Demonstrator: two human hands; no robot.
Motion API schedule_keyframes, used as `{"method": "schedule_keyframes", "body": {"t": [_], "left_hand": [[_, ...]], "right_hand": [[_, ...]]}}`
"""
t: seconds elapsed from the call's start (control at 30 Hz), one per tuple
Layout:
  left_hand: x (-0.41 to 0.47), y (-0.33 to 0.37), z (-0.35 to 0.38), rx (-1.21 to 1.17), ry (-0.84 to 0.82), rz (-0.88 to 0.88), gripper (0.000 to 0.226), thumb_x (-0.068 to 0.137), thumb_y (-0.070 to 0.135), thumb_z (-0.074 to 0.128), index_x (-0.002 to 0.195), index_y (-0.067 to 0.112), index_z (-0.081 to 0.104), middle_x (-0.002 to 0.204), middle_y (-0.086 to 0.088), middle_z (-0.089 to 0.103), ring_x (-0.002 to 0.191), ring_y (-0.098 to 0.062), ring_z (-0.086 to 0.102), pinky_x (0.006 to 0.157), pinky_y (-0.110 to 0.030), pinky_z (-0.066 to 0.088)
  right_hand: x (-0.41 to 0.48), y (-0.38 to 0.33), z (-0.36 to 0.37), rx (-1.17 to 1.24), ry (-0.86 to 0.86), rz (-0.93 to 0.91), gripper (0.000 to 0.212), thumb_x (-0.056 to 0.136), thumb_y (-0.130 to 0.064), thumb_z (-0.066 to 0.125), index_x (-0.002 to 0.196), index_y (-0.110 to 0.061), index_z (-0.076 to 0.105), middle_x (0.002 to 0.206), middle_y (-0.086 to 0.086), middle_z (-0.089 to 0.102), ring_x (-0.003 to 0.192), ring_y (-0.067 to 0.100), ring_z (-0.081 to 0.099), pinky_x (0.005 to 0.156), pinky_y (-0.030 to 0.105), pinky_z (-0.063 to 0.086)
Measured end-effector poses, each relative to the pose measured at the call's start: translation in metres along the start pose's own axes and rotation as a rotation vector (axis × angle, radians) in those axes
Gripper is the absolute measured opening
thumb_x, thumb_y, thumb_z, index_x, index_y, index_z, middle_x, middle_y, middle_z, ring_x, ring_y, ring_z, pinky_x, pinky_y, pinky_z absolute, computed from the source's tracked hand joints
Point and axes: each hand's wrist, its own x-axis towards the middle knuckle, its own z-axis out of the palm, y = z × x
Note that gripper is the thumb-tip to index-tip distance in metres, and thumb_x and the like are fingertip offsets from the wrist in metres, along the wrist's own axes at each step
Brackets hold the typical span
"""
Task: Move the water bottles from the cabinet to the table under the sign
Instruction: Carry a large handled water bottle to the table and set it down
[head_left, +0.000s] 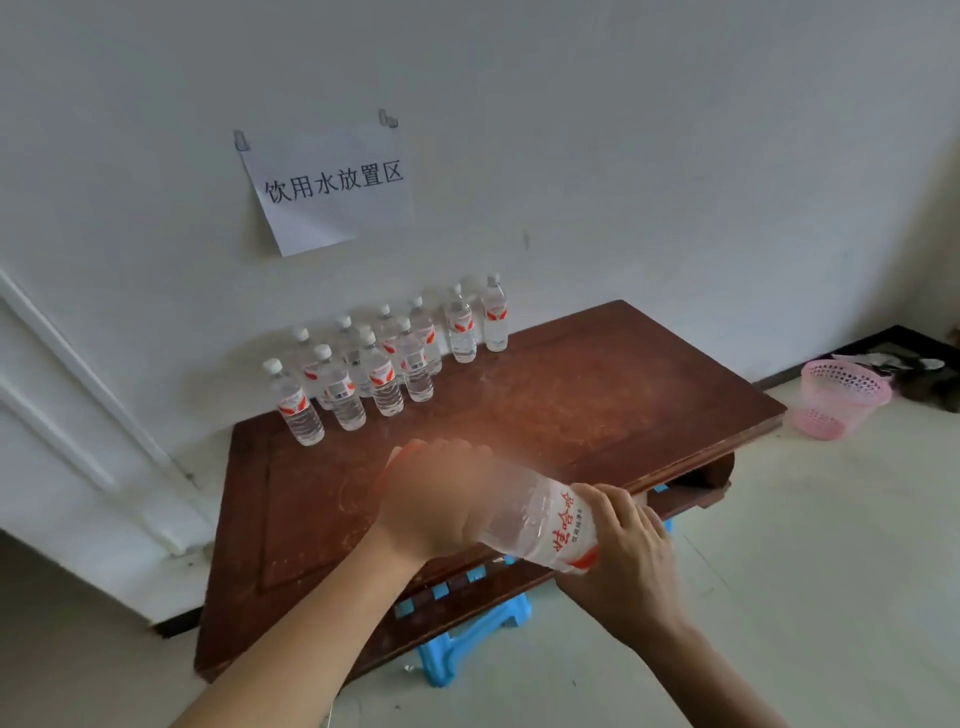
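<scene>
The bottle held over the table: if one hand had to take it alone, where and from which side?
Round the middle of the water bottle, from above. It lies nearly level over the table; the left hand wraps one end, the right hand the other, so only the midsection is free.

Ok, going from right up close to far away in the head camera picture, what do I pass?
The left hand and right hand gripping the bottle → bare table → standing bottles → paper sign.
</scene>
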Motion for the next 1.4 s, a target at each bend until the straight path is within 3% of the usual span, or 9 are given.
{"method": "schedule_keyframes", "body": {"t": [0.43,0.53,0.73,0.87,1.0,1.1,1.17,1.3,1.4], "left_hand": [[0.094,-0.145,0.161,0.009,-0.025,-0.109,0.036,0.096,0.03,0.044,0.076,0.014,0.069,0.069,0.001,0.069,0.059,-0.021,0.062,0.058,-0.035,0.046],[0.108,-0.18,0.202,-0.048,-0.068,-0.166,0.03,0.094,0.028,0.049,0.074,0.015,0.068,0.068,0.002,0.068,0.059,-0.021,0.062,0.06,-0.035,0.046],[0.12,-0.213,0.271,0.005,-0.173,-0.325,0.034,0.103,0.026,0.047,0.107,0.007,0.075,0.122,-0.014,0.071,0.123,-0.031,0.062,0.106,-0.047,0.047],[0.127,-0.22,0.278,-0.031,-0.005,-0.354,0.02,0.098,0.026,0.063,0.096,0.009,0.074,0.113,-0.01,0.072,0.111,-0.028,0.066,0.091,-0.044,0.054],[0.129,-0.233,0.284,-0.118,0.106,-0.951,0.045,0.085,0.05,0.073,0.098,0.009,0.061,0.098,-0.002,0.058,0.094,-0.02,0.056,0.082,-0.03,0.049],[0.158,-0.242,0.291,-0.701,-0.092,-1.464,0.054,0.08,0.065,0.072,0.11,0.025,0.053,0.107,0.014,0.056,0.106,0.002,0.058,0.09,-0.017,0.044],[0.174,-0.247,0.303,-0.918,-0.126,-1.439,0.036,0.085,0.052,0.075,0.108,0.035,0.054,0.105,0.022,0.063,0.099,0.017,0.058,0.087,-0.009,0.042],[0.194,-0.252,0.328,-0.699,0.026,-1.35,0.06,0.074,0.064,0.079,0.115,0.026,0.057,0.107,0.013,0.071,0.103,0.0,0.065,0.096,-0.035,0.051],[0.213,-0.247,0.335,-0.582,0.003,-1.25,0.069,0.072,0.058,0.084,0.122,0.023,0.052,0.108,0.016,0.069,0.101,0.002,0.064,0.088,-0.021,0.05]], "right_hand": [[0.22,0.042,0.112,-0.043,-0.354,-0.096,0.089,0.071,-0.069,0.064,0.149,-0.038,0.033,0.124,-0.018,0.064,0.102,0.013,0.068,0.08,0.028,0.05],[0.261,0.05,0.136,-0.048,-0.343,-0.085,0.086,0.068,-0.079,0.059,0.144,-0.042,0.042,0.114,-0.023,0.067,0.089,0.01,0.07,0.069,0.025,0.049],[0.335,0.072,0.183,-0.128,-0.395,-0.034,0.087,0.066,-0.08,0.064,0.142,-0.037,0.053,0.105,-0.02,0.073,0.077,0.011,0.072,0.06,0.027,0.048],[0.369,0.087,0.207,-0.099,-0.43,0.034,0.088,0.066,-0.072,0.076,0.143,-0.037,0.053,0.1,-0.014,0.075,0.084,0.018,0.073,0.069,0.033,0.053],[0.402,0.092,0.223,-0.047,-0.528,0.06,0.085,0.061,-0.067,0.079,0.139,-0.05,0.048,0.086,-0.02,0.066,0.086,0.013,0.07,0.075,0.03,0.05],[0.428,0.096,0.236,0.059,-0.487,0.039,0.088,0.059,-0.063,0.084,0.138,-0.047,0.051,0.094,-0.018,0.072,0.088,0.014,0.071,0.079,0.032,0.054],[0.44,0.099,0.245,0.139,-0.471,0.011,0.09,0.058,-0.061,0.088,0.139,-0.043,0.051,0.103,-0.016,0.073,0.09,0.013,0.07,0.081,0.032,0.054],[0.473,0.095,0.27,0.311,-0.513,0.027,0.097,0.061,-0.048,0.093,0.143,-0.032,0.043,0.114,-0.007,0.071,0.1,0.018,0.069,0.087,0.032,0.054],[0.496,0.092,0.288,0.347,-0.507,0.057,0.094,0.066,-0.045,0.089,0.142,-0.027,0.036,0.117,0.0,0.07,0.103,0.028,0.069,0.087,0.041,0.055]]}}
